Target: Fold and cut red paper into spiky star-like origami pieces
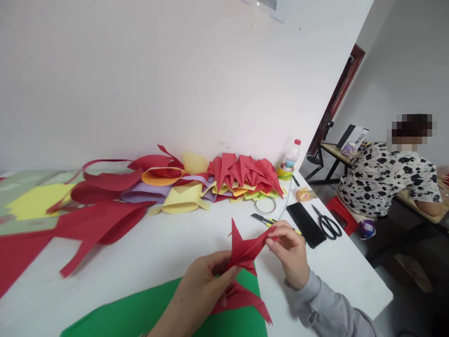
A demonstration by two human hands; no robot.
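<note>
A red folded paper piece [247, 250] with pointed ends is held up between my two hands over the table. My left hand [210, 276] grips its lower left part, fingers closed round the folds. With thumb and fingertips, my right hand [289, 250] pinches its upper right end. Just below lies another red folded paper piece [245, 299], partly hidden by my left hand. Under that is a green sheet [140, 306]. Beyond my hands, a row of red folded paper pieces [242, 171] leans against the wall.
Behind my right hand lie a utility knife [261, 218], a roll of tape [265, 205], a black phone [305, 224] and scissors [328, 222]. A bottle [292, 157] stands near the wall. Coloured paper shapes [105, 215] cover the left. A person [382, 175] sits at another table.
</note>
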